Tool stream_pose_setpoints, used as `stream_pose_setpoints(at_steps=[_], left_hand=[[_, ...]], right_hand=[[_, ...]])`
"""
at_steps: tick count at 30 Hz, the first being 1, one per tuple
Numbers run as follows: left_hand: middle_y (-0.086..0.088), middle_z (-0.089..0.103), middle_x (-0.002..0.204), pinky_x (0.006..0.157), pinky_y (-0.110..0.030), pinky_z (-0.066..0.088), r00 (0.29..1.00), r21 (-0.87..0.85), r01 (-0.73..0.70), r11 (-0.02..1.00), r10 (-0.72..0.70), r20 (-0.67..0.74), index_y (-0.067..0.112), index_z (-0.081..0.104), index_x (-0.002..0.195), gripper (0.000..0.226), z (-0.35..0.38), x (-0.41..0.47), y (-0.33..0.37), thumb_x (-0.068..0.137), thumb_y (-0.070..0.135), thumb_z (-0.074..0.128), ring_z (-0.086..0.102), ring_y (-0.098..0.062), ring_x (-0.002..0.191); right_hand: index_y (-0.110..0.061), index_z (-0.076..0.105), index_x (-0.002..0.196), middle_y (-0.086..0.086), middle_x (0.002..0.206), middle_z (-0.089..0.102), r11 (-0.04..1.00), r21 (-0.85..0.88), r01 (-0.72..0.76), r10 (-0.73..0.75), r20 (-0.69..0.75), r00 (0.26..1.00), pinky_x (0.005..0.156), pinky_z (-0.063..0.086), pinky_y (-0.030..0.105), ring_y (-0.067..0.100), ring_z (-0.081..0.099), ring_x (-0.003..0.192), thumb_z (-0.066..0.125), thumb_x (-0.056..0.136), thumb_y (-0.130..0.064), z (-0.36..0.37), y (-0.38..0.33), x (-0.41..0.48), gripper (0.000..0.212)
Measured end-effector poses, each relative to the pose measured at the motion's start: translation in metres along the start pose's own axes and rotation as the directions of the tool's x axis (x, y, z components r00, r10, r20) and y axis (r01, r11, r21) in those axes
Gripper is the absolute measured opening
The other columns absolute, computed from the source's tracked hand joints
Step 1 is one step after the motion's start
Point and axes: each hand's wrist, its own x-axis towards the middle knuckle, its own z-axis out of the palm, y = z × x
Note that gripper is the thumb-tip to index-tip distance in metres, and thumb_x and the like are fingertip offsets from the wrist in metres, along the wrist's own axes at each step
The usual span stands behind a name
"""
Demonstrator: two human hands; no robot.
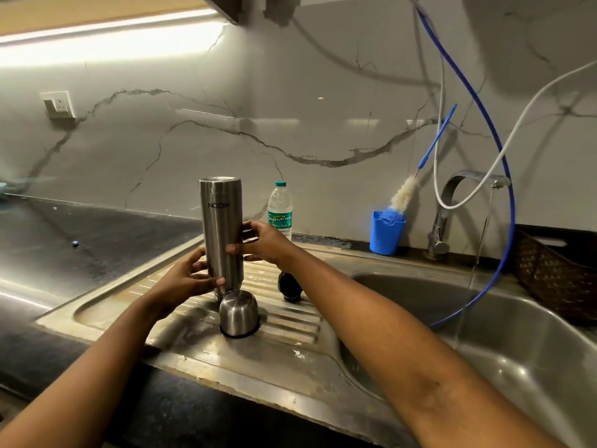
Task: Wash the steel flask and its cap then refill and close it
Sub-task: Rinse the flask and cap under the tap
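The left hand grips the inverted steel flask low and the right hand grips it mid-body, on the draining board behind its cap. It seems to be draining after washing, so the next move is likely to turn it upright for refilling.
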Motion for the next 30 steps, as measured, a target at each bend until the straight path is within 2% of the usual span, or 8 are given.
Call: stream_pose_setpoints(at_steps=[7, 13, 17, 19, 22, 26, 28, 30], left_hand=[[-0.008, 0.063, 0.117, 0.076, -0.028, 0.055, 1.0, -0.017, 0.017, 1.0, -0.017, -0.013, 0.039, 0.051, 0.113, 0.059, 0.001, -0.001, 0.001, 0.075, -0.002, 0.071, 0.066, -0.02, 0.101], [-0.008, 0.064, 0.116, 0.071, -0.022, 0.057, 0.999, -0.03, 0.031, 0.999, -0.031, -0.014, 0.035, 0.052, 0.117, 0.056, 0.001, -0.002, 0.002, 0.076, 0.002, 0.071, 0.067, -0.018, 0.099], [-0.004, 0.063, 0.114, 0.07, -0.022, 0.055, 0.998, -0.033, 0.06, 0.998, -0.061, -0.033, 0.034, 0.05, 0.117, 0.053, 0.006, -0.004, 0.005, 0.079, 0.003, 0.069, 0.063, -0.021, 0.105], [-0.002, 0.065, 0.111, 0.074, -0.026, 0.053, 0.997, -0.051, 0.061, 0.997, -0.063, -0.041, 0.039, 0.052, 0.11, 0.052, 0.007, -0.006, 0.006, 0.073, 0.014, 0.077, 0.064, -0.022, 0.105], [-0.004, 0.065, 0.116, 0.079, -0.029, 0.052, 0.997, -0.044, 0.067, 0.997, -0.068, -0.03, 0.035, 0.051, 0.12, 0.079, 0.006, -0.009, 0.006, 0.051, 0.038, 0.091, 0.066, -0.019, 0.1], [-0.014, 0.045, 0.141, 0.098, -0.041, 0.043, 0.976, -0.068, 0.033, 0.997, -0.047, -0.213, 0.024, 0.032, 0.144, 0.08, -0.002, -0.017, 0.015, 0.076, 0.016, 0.072, 0.049, -0.029, 0.123], [-0.013, 0.047, 0.139, 0.099, -0.041, 0.043, 0.918, 0.035, -0.089, 0.995, 0.096, -0.386, 0.02, 0.037, 0.141, 0.071, -0.004, -0.032, 0.028, 0.078, 0.018, 0.07, 0.048, -0.027, 0.123], [-0.01, 0.055, 0.127, 0.09, -0.036, 0.047, 0.833, 0.214, -0.208, 0.954, 0.288, -0.473, 0.021, 0.048, 0.13, 0.055, 0.003, -0.05, 0.044, 0.08, 0.022, 0.07, 0.055, -0.022, 0.112]], right_hand=[[-0.009, 0.042, 0.134, 0.012, 0.128, 0.053, 0.999, -0.031, -0.034, 0.033, -0.007, 0.999, 0.09, 0.049, 0.033, 0.026, 0.052, 0.118, 0.071, 0.08, -0.017, -0.01, -0.002, -0.01, 0.062], [-0.012, 0.052, 0.125, 0.006, 0.122, 0.059, 0.98, -0.197, 0.012, -0.06, -0.24, 0.969, 0.093, 0.045, 0.027, 0.018, 0.055, 0.113, 0.072, 0.08, -0.026, -0.044, 0.018, -0.044, 0.051], [-0.019, 0.04, 0.138, 0.005, 0.14, 0.044, 0.936, -0.302, -0.181, 0.151, -0.121, 0.981, 0.096, 0.034, 0.028, 0.022, 0.042, 0.128, 0.073, 0.078, -0.032, -0.054, 0.051, -0.075, 0.07], [-0.02, 0.035, 0.141, 0.007, 0.141, 0.043, 0.921, -0.333, -0.204, 0.18, -0.101, 0.978, 0.095, 0.032, 0.026, 0.023, 0.041, 0.128, 0.073, 0.078, -0.03, -0.046, 0.059, -0.082, 0.074], [-0.018, 0.043, 0.134, 0.007, 0.131, 0.052, 0.93, -0.318, -0.183, 0.131, -0.178, 0.975, 0.092, 0.037, 0.024, 0.022, 0.048, 0.121, 0.076, 0.075, -0.025, -0.034, 0.06, -0.083, 0.067], [-0.016, 0.048, 0.127, 0.006, 0.126, 0.056, 0.951, -0.252, -0.181, 0.117, -0.249, 0.961, 0.09, 0.04, 0.024, 0.02, 0.051, 0.116, 0.079, 0.073, -0.024, -0.038, 0.053, -0.089, 0.063], [-0.016, 0.047, 0.128, 0.007, 0.128, 0.054, 0.951, -0.259, -0.169, 0.103, -0.25, 0.963, 0.092, 0.041, 0.026, 0.021, 0.05, 0.118, 0.078, 0.074, -0.025, -0.047, 0.05, -0.099, 0.063], [-0.018, 0.045, 0.127, 0.007, 0.13, 0.053, 0.956, -0.247, -0.158, 0.096, -0.246, 0.964, 0.094, 0.042, 0.029, 0.022, 0.05, 0.119, 0.077, 0.074, -0.024, -0.058, 0.047, -0.114, 0.063]])
